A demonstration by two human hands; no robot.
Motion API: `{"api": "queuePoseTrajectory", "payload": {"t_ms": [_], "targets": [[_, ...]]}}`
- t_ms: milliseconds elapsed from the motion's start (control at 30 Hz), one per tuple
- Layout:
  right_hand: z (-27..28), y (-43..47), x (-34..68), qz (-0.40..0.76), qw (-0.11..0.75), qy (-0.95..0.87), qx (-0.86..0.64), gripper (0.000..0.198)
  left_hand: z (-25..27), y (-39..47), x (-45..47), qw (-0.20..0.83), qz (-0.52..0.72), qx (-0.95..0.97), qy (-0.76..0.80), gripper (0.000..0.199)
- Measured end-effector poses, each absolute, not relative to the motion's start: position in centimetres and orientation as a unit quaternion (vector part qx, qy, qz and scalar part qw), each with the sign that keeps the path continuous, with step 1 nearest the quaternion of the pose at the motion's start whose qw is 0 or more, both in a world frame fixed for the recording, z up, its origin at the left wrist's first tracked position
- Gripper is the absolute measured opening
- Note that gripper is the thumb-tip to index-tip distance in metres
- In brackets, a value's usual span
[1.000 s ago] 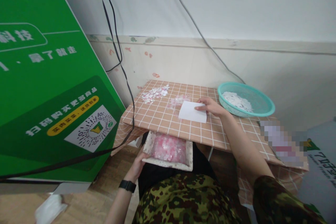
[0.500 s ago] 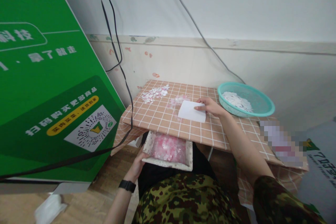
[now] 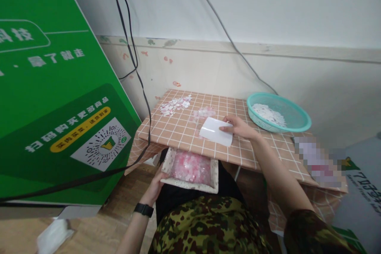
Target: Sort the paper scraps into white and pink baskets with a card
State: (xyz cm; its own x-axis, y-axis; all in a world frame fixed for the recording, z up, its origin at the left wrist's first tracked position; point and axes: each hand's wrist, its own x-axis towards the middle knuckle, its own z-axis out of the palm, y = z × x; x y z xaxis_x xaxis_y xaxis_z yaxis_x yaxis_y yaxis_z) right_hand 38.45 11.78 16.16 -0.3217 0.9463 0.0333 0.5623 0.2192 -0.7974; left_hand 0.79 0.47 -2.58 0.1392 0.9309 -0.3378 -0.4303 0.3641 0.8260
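My left hand [image 3: 156, 184] grips the left wall of a pale, speckled open box [image 3: 190, 185] at my lap, just below the table's front edge. A clear plastic lining in the box holds many small pink and whitish pieces [image 3: 189, 166]. With thumb and fingers, my right hand [image 3: 239, 127] pinches the right side of a white, glossy sheet [image 3: 213, 131], which is bent slightly and held over the table. Just beyond the sheet lies a thin scatter of pinkish translucent pieces [image 3: 204, 112]. Farther left is a pile of white and pink flakes [image 3: 175, 105].
A checked brown cloth [image 3: 238, 108] covers the table. At its right stands a teal plastic basket [image 3: 297, 117] with white pieces [image 3: 268, 114] inside. A black strap [image 3: 145, 99] hangs past the table's left side, near a large green panel [image 3: 65, 87]. The wall is behind.
My right hand has drawn the white sheet slightly nearer and tilted it, so its surface now catches the light. My left hand and the box stay where they were.
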Motion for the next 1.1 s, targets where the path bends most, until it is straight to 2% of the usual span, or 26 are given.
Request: {"api": "queuePoseTrajectory", "payload": {"t_ms": [233, 300, 433, 600, 733, 900, 1100], "targets": [[16.9, 9.7, 35.2, 0.381, 0.224, -0.793, -0.42, 0.027, -1.9, 0.3, 1.0, 0.698, 0.49, 0.274, 0.445, 0.047], [17.1, 9.8, 35.5, 0.38, 0.251, -0.78, -0.43, 0.029, -1.8, 0.3, 1.1, 0.692, 0.493, 0.271, 0.452, 0.049], [17.1, 11.0, 37.2, 0.305, 0.319, -0.735, -0.515, 0.03, -1.7, 0.3, 1.1, 0.686, 0.499, 0.271, 0.455, 0.047], [16.1, 12.6, 37.8, 0.236, 0.314, -0.739, -0.547, 0.025, -1.7, 0.3, 1.0, 0.698, 0.482, 0.276, 0.451, 0.044], [15.4, 13.3, 36.4, 0.224, 0.321, -0.751, -0.533, 0.025, -2.1, 0.3, 0.8, 0.696, 0.481, 0.28, 0.454, 0.044], [16.0, 13.3, 34.3, 0.268, 0.311, -0.761, -0.503, 0.027, -2.7, 0.4, 0.8, 0.701, 0.483, 0.294, 0.435, 0.036], [16.8, 11.9, 34.2, 0.426, 0.227, -0.777, -0.404, 0.031, -2.3, 0.4, 0.8, 0.697, 0.498, 0.288, 0.428, 0.046]]}}
